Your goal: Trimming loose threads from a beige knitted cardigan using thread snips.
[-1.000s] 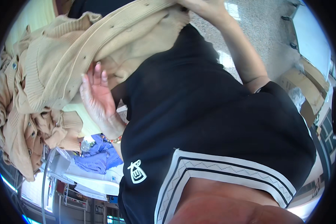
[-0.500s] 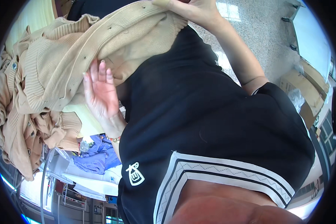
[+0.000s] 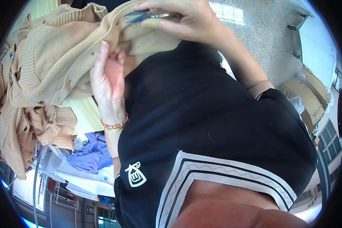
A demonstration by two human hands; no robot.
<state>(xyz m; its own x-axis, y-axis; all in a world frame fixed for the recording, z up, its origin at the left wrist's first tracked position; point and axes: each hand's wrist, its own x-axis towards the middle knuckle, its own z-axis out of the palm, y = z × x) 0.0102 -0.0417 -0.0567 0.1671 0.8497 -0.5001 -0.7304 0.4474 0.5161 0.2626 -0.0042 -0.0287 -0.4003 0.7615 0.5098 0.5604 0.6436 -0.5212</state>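
Note:
A beige knitted cardigan (image 3: pixel 70 49) spreads across my lap and the table edge, with small holes along its ribbed front band. My left hand (image 3: pixel 110 78) has its thumb on the band and its fingers curled in at the cloth's lower edge, gripping it. My right hand (image 3: pixel 186 21) holds thread snips (image 3: pixel 138 17), their bluish blades pointing left over the cardigan near my left thumb. A yellowish cover wraps one digit of the right hand. Part of the snips is hidden by the fingers.
More beige knitwear (image 3: pixel 17 140) is heaped at the left over a pale wooden table (image 3: pixel 81 114). Below it, blue-violet cloth (image 3: pixel 89 155) lies on a white surface. Cardboard boxes (image 3: pixel 304 97) and a wheeled white panel (image 3: pixel 315 41) stand on the speckled floor at the right.
My right hand has moved left and down, bringing the snips into sight. My left hand has gone from open fingers to curled ones at the cardigan's band.

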